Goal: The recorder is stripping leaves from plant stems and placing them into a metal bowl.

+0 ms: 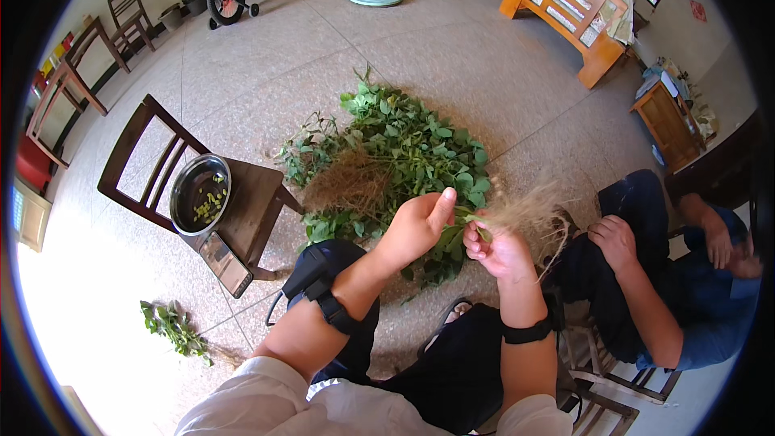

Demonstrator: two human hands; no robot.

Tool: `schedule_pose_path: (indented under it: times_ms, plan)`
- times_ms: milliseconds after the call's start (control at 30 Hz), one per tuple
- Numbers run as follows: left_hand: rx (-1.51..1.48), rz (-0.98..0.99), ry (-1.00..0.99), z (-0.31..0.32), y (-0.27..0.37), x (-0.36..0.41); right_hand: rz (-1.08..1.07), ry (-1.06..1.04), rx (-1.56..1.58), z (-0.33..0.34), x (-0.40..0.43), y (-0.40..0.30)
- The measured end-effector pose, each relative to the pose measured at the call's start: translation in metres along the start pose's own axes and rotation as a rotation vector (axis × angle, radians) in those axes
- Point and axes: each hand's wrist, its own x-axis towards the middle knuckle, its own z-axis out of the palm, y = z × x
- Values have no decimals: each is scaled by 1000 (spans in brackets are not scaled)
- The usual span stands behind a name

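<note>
My right hand is closed on the stem of an uprooted leafy plant, just below its pale, fibrous roots. The roots fan out to the right above that wrist. Against the stem's left side is my left hand, its thumb raised and its fingers curled out of sight, so its grip is hidden. Beyond both hands a large heap of similar green plants, probably bean plants, lies on the floor. Brown roots stick out of the heap's near left side.
At left, a wooden chair holds a steel bowl with green pods and a phone at its edge. A small plant bunch lies on the floor. A seated person's hand rests on their knee, close at right.
</note>
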Motion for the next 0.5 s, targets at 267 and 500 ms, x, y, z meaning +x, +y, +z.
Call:
schedule_pose_path:
  times_ms: [267,500]
  plan:
    - [-343,-285,-65,8,-4,2,2,0,-22,4,1,2]
    - [168,61,114,-3,2,-3,-34,49,46,3,-3,-13]
